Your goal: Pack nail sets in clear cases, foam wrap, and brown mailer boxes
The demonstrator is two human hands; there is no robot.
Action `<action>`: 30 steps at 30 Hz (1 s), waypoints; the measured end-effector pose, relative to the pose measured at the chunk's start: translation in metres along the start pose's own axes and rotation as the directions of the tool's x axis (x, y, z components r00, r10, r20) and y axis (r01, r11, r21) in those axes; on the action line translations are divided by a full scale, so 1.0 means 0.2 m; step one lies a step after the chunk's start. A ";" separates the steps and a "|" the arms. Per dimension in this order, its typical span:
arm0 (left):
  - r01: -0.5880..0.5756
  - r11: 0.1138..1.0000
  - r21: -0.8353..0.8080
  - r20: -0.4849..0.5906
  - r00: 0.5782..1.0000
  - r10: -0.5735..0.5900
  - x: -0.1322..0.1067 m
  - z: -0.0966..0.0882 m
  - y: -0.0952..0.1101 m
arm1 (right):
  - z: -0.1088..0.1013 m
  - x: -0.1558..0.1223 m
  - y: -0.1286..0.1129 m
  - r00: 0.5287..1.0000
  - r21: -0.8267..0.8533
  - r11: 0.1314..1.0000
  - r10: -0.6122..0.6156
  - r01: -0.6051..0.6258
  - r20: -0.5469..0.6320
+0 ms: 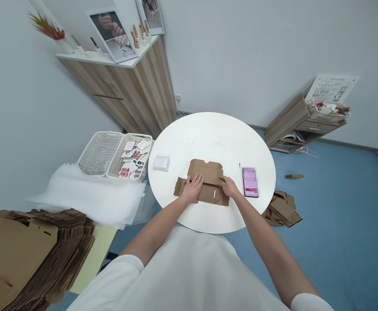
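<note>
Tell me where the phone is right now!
In the head view, the smartphone lies near the right edge of the round white table, just to the right of the person's right hand and the partly folded cardboard box.

Beyond the flat, partly folded brown cardboard box (206,169), the far half of the round white surface (215,131) offers open passage side to side. Nearer, the left hand (193,188) and right hand (229,186) occupy the box, their 2 forearms barring the near edge. A small whitish square packet (161,163) obstructs the left, with 2 white perforated plastic baskets (115,155) beside the rim; a pink-screened rectangular phone (250,182) narrows the right.
</note>
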State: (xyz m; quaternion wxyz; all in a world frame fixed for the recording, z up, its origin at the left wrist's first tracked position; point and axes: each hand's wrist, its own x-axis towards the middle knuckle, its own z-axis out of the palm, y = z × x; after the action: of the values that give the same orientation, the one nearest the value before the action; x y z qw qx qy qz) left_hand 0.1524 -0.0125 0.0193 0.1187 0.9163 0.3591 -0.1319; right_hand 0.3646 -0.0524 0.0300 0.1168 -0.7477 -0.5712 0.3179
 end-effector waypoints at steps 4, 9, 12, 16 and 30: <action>0.014 0.999 -0.030 -0.017 1.000 -0.015 -0.01 0.01 0.01 | 0.06 -0.10 -0.06 0.976 -0.343 0.917 -0.219 0.203 -0.009; 0.042 0.997 -0.066 -0.041 0.998 -0.045 -0.03 0.00 0.05 | 0.20 -0.18 -0.10 0.926 -0.518 0.769 -0.332 0.375 0.178; 0.111 0.990 -0.093 -0.056 0.992 -0.116 -0.11 -0.01 0.05 | 0.25 -0.18 -0.08 0.939 -0.548 0.764 -0.305 0.341 0.158; 0.457 0.834 -0.310 -0.087 0.860 -0.504 -0.32 0.06 -0.04 | 0.25 -0.16 -0.07 0.937 -0.520 0.780 -0.308 0.347 0.163; 0.504 0.486 -0.714 0.101 0.761 -0.641 -0.37 0.13 -0.14 | 0.24 -0.17 -0.08 0.933 -0.424 0.832 -0.305 0.358 0.189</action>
State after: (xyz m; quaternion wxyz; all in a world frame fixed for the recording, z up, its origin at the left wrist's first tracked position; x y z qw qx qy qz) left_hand 0.0758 -0.0475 0.0151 0.3752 0.6320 0.6748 0.0665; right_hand 0.3176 -0.0877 0.0142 -0.0393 -0.6243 -0.7558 0.1934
